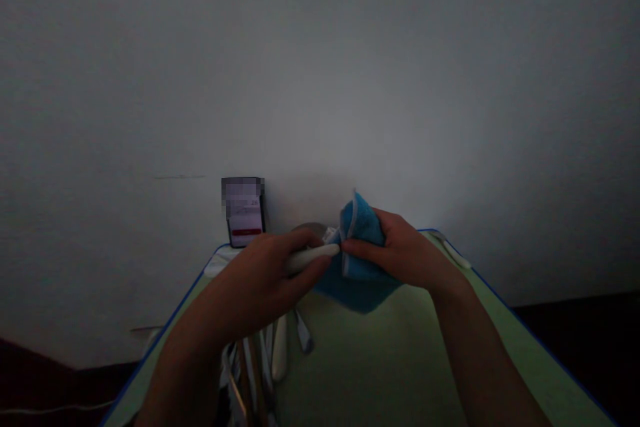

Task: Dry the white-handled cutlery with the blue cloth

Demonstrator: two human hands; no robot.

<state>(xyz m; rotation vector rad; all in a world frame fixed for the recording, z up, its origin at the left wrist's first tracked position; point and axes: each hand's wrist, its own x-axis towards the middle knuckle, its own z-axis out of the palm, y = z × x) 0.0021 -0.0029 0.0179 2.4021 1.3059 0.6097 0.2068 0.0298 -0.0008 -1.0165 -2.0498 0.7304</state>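
My left hand [280, 263] is closed around a white handle [315, 255], its end pointing right; whatever the handle belongs to is hidden by the hand. My right hand [405, 250] grips a folded blue cloth [367, 223] with pale edging, thumb pressed on it. The cloth touches or nearly touches the handle's tip, and a loose part hangs below both hands. Beneath my left forearm lie several long utensils [280, 350], some with white handles, some metal or brownish. In the dim light their kinds are hard to make out.
A phone [247, 217] with a lit screen leans against the wall at the table's back left. On the back right edge lies a white-handled utensil [457, 253]. The green table [370, 367] has a blue rim and meets a pale wall [320, 80].
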